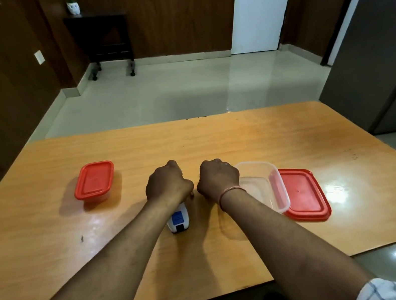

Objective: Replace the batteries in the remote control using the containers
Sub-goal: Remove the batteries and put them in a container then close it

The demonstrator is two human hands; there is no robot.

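Note:
A white remote control (179, 219) with a blue label lies on the wooden table (256, 139), its far end hidden under my left hand (167, 183), which is closed over it. My right hand (216, 177) is curled into a fist just right of the left one, and what it holds is hidden. Left of my hands stands a closed container with a red lid (94, 180). An open clear container (264, 185) sits just right of my right hand, and its red lid (303, 193) lies flat beside it. No batteries are visible.
The table's near edge runs under my forearms. A small dark speck (82, 238) lies on the table at the left. Beyond the table are a tiled floor, a dark side table on wheels (106, 39), a white door and a grey fridge (380, 51) at the right.

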